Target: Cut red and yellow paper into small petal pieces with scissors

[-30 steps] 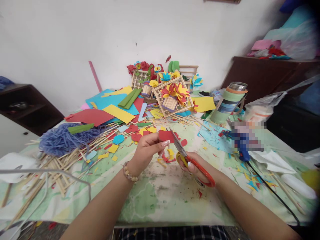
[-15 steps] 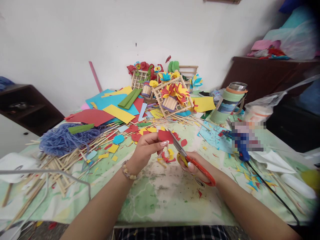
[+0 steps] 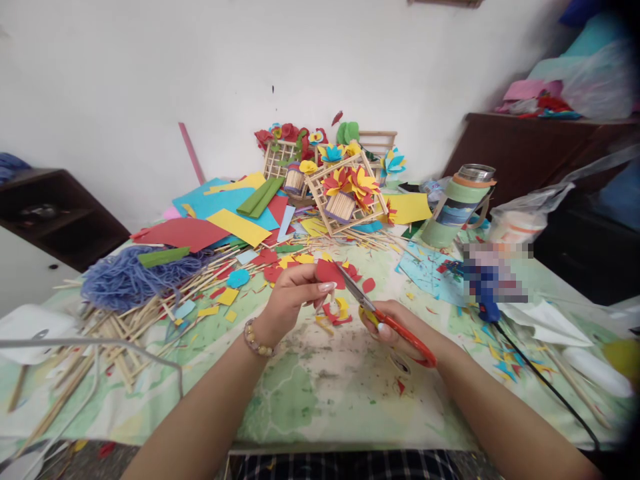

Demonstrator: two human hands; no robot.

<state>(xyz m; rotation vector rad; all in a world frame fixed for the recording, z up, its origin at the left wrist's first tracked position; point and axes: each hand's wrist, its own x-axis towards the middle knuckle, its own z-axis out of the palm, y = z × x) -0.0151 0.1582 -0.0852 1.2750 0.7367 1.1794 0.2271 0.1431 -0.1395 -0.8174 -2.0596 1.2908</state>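
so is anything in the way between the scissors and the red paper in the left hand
Nothing visible: the scissors in the right hand have their blades right at the edge of the red paper, which the left hand pinches on the opposite side.

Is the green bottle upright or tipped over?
Upright: the green bottle stands base-down on the table, its metal top uppermost.

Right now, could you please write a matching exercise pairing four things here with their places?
1. red-handled metal scissors
2. tangled blue yarn heap
3. small red paper piece
4. tall green bottle

A. partly under a green paper strip
B. held in the right hand
C. beside a clear plastic bag
D. pinched in the left hand

Pairs: 1B, 2A, 3D, 4C
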